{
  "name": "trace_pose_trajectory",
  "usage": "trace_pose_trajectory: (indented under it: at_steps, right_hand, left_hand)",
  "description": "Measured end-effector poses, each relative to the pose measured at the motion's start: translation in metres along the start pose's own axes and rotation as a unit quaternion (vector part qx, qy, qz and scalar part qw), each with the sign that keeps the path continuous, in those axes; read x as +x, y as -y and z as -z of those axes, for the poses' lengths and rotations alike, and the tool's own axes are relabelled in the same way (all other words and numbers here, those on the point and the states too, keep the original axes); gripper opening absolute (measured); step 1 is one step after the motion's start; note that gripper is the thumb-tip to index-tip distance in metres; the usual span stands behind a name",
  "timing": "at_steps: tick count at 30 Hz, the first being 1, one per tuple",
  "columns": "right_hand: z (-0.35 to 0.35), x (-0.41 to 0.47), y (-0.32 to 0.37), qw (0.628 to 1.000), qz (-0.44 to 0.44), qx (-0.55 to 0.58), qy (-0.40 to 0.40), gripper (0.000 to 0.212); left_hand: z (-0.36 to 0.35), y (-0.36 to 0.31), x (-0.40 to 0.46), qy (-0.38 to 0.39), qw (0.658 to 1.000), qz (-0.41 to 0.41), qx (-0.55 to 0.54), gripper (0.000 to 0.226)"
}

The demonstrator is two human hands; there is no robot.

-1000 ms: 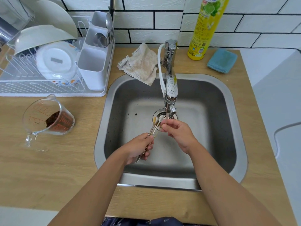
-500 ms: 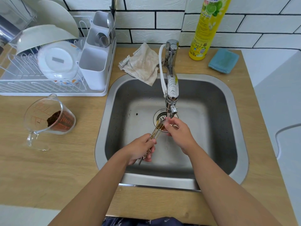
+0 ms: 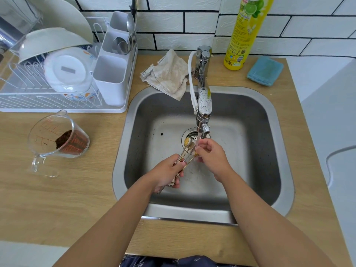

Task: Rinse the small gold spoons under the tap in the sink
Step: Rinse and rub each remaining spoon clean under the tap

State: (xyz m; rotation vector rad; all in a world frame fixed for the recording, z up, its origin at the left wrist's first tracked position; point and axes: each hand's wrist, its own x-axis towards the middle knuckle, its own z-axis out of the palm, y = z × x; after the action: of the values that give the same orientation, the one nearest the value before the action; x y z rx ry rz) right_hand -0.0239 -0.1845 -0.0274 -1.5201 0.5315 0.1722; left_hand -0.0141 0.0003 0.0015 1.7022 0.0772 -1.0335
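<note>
Left hand, at seven o'clock of the drain, fingers curled round the handles of the small gold spoons. Bowls fan toward one o'clock, under the tap. Right hand pinches one bowl. Recommend rubbing each bowl in the stream, handles gripped firmly.

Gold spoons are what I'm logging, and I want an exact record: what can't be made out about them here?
Head view only:
- Count: the gold spoons bunch together and overlap.
- Handle ends: hidden inside the left hand.
- One bowl: covered by the right hand, whose fingers pinch it.
- Residue on the bowls: too small, blurred by the tap water.
</note>
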Motion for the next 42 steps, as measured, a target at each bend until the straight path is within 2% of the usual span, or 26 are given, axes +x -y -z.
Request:
trace_pose_trajectory:
  at_steps: [7,12,17,21,23,27,29,34,42]
  right_hand:
    - [-0.0021,-0.0044,0.0045,0.998,-0.011,0.033,0.043,0.013]
    - [0.0005,-0.0057,0.0080,0.998,-0.011,0.052,0.040,0.016]
    - [-0.0039,-0.0073,0.0094,0.999,-0.013,0.030,0.034,0.030]
    - [-0.0043,-0.0083,0.0074,1.000,0.003,0.017,0.015,0.014]
    - [-0.0032,-0.0070,0.0061,1.000,0.006,0.017,0.012,0.008]
    - [-0.0021,-0.0060,0.0054,0.999,0.008,0.018,0.042,0.025]
    - [-0.0011,-0.0062,0.0057,0.998,0.005,0.032,0.056,0.022]
    - [-0.0003,-0.0029,0.0051,0.999,-0.002,0.034,0.026,0.013]
    - [-0.0024,-0.0052,0.0086,0.999,0.006,0.023,0.044,0.028]
  left_hand:
    - [0.0006,0.0042,0.0022,0.027,0.999,-0.015,0.031,0.015]
    - [-0.0032,0.0023,0.0010,0.027,0.999,-0.020,-0.005,0.019]
    - [-0.0029,0.0028,0.0003,0.033,0.999,-0.027,0.030,0.016]
    - [-0.0034,0.0051,-0.0001,0.039,0.995,-0.034,0.084,0.012]
    - [-0.0052,0.0038,-0.0006,0.052,0.996,-0.025,0.071,0.013]
    - [-0.0064,0.0000,-0.0012,0.061,0.998,0.008,-0.002,0.028]
    - [-0.0057,-0.0004,-0.0006,0.056,0.998,0.010,-0.012,0.030]
    - [-0.0053,-0.0020,0.0001,0.067,0.998,-0.004,-0.012,0.025]
    - [-0.0043,-0.0013,-0.0011,0.082,0.996,-0.014,-0.016,0.018]
